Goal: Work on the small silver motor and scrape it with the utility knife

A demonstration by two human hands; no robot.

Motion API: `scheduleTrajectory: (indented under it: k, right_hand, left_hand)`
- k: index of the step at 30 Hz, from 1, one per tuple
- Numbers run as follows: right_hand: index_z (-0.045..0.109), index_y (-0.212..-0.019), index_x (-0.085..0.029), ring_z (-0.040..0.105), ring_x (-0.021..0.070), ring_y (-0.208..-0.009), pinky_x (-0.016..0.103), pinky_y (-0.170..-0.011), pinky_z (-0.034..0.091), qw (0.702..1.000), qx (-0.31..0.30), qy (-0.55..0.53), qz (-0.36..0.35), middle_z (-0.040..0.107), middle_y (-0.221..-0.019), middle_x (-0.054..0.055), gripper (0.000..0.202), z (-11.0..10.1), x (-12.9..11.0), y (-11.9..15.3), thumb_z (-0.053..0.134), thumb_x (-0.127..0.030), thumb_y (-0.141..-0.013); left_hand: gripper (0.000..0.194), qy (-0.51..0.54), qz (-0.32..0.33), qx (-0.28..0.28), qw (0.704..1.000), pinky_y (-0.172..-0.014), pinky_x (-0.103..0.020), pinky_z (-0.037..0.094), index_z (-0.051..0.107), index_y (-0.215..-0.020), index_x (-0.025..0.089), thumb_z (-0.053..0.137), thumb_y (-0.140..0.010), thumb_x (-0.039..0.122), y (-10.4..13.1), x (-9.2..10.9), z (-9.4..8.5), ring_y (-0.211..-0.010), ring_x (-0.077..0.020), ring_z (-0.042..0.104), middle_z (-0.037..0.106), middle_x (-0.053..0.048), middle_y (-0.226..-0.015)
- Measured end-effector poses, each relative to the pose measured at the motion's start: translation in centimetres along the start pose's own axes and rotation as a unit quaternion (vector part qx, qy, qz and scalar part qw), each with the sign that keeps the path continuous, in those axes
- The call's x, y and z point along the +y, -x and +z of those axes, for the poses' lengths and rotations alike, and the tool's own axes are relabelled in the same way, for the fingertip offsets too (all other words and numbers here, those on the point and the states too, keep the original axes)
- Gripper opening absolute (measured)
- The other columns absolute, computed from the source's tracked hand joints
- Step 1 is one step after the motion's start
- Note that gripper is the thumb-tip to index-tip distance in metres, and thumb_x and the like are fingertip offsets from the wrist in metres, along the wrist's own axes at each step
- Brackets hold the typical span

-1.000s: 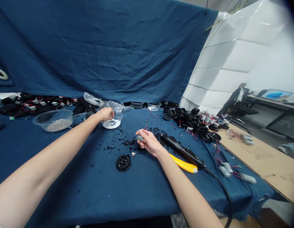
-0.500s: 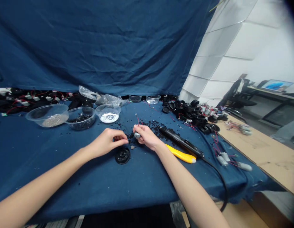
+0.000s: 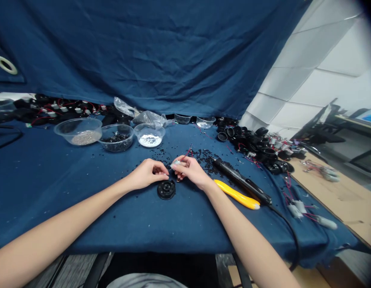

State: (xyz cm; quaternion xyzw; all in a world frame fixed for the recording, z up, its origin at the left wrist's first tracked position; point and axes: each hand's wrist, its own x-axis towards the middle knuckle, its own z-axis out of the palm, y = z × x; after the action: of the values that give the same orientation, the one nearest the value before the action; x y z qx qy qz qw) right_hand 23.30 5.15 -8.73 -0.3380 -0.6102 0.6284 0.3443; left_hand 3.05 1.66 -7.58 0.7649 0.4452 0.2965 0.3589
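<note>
My right hand (image 3: 190, 171) is closed around a small silvery motor (image 3: 175, 164), whose red wires stick up above the fingers. Just left of it, my left hand (image 3: 152, 173) has its fingers curled together; whether anything small is between the fingertips is hidden. Below the fingertips of my left hand lies a round black plastic part (image 3: 166, 189) on the blue cloth. Many tiny black pieces (image 3: 203, 157) are scattered behind my right hand.
Clear bowls hold grey bits (image 3: 85, 138), black bits (image 3: 116, 139) and white bits (image 3: 150, 140). Right of my hands lie a yellow-handled tool (image 3: 236, 194) and a black corded tool (image 3: 242, 180). Black housings (image 3: 260, 146) and loose motors (image 3: 300, 206) are further right.
The view has shifted, so the table things appear further right. My hands are closer together, and the motor has turned in my right hand. The small metal piece beside the black part is mostly hidden now.
</note>
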Motion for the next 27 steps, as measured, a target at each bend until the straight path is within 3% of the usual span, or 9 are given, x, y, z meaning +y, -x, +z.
scheduleTrajectory:
  k: [5,15,27]
  right_hand:
    - [0.055,-0.089,-0.015,0.051,0.0054,-0.047,0.019,-0.048,0.044,0.999,0.007,0.030,-0.009,0.059,-0.062,-0.004,0.042,0.8,0.2,0.0,0.075,-0.047,-0.070]
    - [0.055,-0.088,-0.015,0.052,0.0071,-0.057,0.021,-0.056,0.043,0.996,-0.016,0.083,-0.030,0.060,-0.070,-0.002,0.040,1.4,0.3,0.0,0.075,-0.044,-0.070]
    - [0.055,-0.084,-0.016,0.042,0.0066,-0.057,0.019,-0.053,0.031,0.977,-0.015,0.207,-0.047,0.048,-0.062,-0.006,0.032,1.1,0.6,0.2,0.073,-0.038,-0.071]
  left_hand:
    - [0.022,-0.065,0.003,0.016,0.998,-0.055,-0.022,0.037,0.072,-0.074,0.015,0.070,-0.078,0.036,0.1,0.1,-0.3,-0.058,-0.0138,0.053,0.062,0.000,-0.060]
    - [0.026,-0.179,0.004,0.015,0.984,-0.055,-0.023,0.030,0.061,-0.062,0.015,0.074,-0.077,0.032,0.0,0.1,0.2,-0.058,-0.0124,0.053,0.059,0.002,-0.059]
    - [0.027,-0.259,-0.024,-0.012,0.966,-0.066,-0.030,0.050,0.062,-0.076,0.013,0.064,-0.090,0.036,0.0,-0.4,0.6,-0.063,-0.0132,0.058,0.060,0.003,-0.067]
